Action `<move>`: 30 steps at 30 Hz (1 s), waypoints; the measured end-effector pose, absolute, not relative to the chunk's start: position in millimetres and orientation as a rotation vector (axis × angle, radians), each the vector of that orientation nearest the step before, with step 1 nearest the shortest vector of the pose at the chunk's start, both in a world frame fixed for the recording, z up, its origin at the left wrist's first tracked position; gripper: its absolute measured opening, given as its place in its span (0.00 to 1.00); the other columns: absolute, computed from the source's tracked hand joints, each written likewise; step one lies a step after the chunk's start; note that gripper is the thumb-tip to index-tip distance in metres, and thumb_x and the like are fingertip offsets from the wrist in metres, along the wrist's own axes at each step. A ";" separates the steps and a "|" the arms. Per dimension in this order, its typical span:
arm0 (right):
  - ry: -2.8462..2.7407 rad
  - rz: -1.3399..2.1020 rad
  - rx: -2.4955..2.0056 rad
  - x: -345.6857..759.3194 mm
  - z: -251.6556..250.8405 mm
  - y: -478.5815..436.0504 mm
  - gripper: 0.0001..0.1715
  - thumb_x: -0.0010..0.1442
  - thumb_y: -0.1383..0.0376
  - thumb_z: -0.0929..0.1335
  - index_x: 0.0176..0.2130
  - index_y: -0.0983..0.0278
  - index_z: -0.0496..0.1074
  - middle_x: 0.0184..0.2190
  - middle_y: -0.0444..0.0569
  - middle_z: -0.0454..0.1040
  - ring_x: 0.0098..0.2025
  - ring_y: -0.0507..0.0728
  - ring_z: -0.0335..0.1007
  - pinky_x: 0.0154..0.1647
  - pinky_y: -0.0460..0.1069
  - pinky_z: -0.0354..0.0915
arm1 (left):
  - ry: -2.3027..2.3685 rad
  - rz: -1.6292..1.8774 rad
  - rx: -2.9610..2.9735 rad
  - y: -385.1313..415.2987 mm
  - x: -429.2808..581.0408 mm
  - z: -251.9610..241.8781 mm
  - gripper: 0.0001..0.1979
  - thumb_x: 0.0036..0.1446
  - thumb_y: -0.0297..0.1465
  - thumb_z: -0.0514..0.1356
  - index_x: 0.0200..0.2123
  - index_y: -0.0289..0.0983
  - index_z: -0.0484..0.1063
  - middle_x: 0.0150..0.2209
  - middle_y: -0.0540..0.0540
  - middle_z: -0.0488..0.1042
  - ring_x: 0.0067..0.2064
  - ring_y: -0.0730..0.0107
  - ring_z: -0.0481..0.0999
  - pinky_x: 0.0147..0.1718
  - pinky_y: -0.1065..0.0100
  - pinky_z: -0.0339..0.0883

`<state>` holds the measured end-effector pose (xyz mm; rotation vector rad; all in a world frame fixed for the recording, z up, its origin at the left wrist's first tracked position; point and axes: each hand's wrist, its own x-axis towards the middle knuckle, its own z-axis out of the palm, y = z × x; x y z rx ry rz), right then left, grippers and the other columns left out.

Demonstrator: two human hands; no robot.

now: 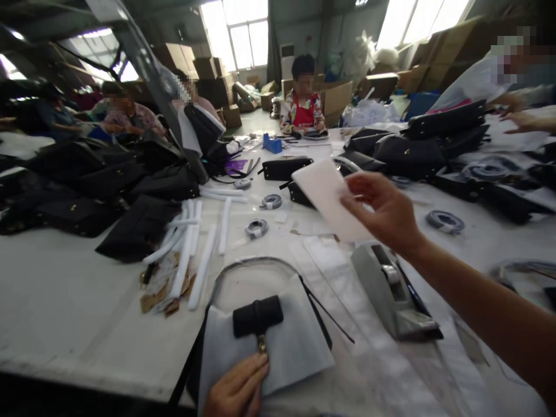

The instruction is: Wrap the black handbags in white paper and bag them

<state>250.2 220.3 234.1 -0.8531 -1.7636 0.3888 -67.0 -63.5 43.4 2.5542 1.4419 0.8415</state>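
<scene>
Left hand (pixel 237 389) pinches the small gold clasp (pixel 262 345) of a tissue-wrapped black handbag (pixel 258 315); right hand (pixel 386 211) pinches a white foam sheet (pixel 325 194), likely mid-wrapping, needing careful placement.

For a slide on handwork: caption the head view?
Left hand touches the metal clasp of a wrapped black bag while the right hand holds a white sheet near a tape dispenser.

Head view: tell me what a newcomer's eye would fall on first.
The right hand is raised mid-frame, holding a white sheet above the table. At the near edge, the left hand touches the small metal fitting under the black tab of a bag wrapped in white paper, beside a grey tape dispenser. Black bags heap along the table's left side.
</scene>
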 end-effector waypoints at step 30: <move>-3.040 0.431 -0.625 123.7 100.2 30.9 0.49 0.61 0.39 0.63 0.70 0.60 0.51 0.70 0.59 0.51 0.68 0.70 0.49 0.66 0.67 0.46 | 1.512 0.877 2.385 -79.2 -58.9 43.0 0.11 0.63 0.31 0.57 0.45 0.40 0.76 0.35 0.47 0.81 0.35 0.65 0.81 0.36 0.66 0.77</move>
